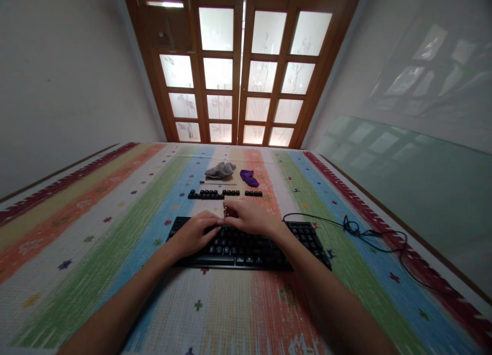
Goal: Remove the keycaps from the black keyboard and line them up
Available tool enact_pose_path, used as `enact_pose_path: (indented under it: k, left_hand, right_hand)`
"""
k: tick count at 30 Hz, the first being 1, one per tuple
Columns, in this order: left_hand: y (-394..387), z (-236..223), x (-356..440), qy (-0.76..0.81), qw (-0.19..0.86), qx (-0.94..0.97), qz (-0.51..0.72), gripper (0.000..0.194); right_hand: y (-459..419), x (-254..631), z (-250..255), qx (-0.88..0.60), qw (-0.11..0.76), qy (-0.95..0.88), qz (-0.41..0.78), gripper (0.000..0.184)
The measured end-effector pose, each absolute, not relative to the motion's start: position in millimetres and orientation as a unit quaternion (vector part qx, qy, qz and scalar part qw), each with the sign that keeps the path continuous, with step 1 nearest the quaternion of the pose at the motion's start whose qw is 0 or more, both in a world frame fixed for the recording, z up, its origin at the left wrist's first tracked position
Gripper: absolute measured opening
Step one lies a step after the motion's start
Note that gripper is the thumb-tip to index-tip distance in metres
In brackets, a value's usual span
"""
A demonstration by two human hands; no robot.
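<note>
A black keyboard (246, 252) lies across the striped cloth in front of me, partly covered by my hands. My left hand (198, 232) rests over its upper left part, fingers stretched to the right and thumb apart, holding nothing that I can see. Above the back edge, my right hand (249, 215) is closed in a pinch. A small, thin, metallic-looking piece shows at its fingertips, too small to name. The two hands' fingertips nearly meet. Just behind them, loose black keycaps (203, 194) stand in a row, with more keycaps (253, 193) to the right.
Farther back lie a crumpled grey cloth (220, 170), a thin stick-like tool (219, 183) and a purple cloth (249, 178). A black cable (369, 233) runs from the keyboard and tangles at the right. Walls flank the striped cloth (154, 160); a paned wooden door (238, 53) stands beyond.
</note>
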State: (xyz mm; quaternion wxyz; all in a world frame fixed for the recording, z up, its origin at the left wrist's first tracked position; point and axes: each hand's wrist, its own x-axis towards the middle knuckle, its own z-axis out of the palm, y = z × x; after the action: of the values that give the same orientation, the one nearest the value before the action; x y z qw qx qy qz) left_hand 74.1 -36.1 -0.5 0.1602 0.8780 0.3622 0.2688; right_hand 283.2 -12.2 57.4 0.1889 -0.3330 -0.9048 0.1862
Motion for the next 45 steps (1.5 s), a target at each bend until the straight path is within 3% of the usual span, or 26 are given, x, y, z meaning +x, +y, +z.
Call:
enact_pose_path:
  k: [10,28,38,45]
  left_hand:
    - [-36,-1,74,0.357,0.165,0.878,0.272,0.020]
    - [-38,-1,74,0.359,0.157,0.882,0.263,0.021]
    - [-37,-3,74,0.357,0.152,0.884,0.259,0.020]
    - [-38,-1,75,0.359,0.159,0.882,0.259,0.020]
  right_hand:
    - [-5,289,56,-0.406,0.197,-0.870,0.198,0.022]
    - [-16,291,74,-0.333,0.142,-0.924,0.126,0.023]
    - [-7,300,73,-0.341,0.152,-0.904,0.209,0.022]
    - [4,294,54,-0.389,0.192,-0.857,0.276,0.033]
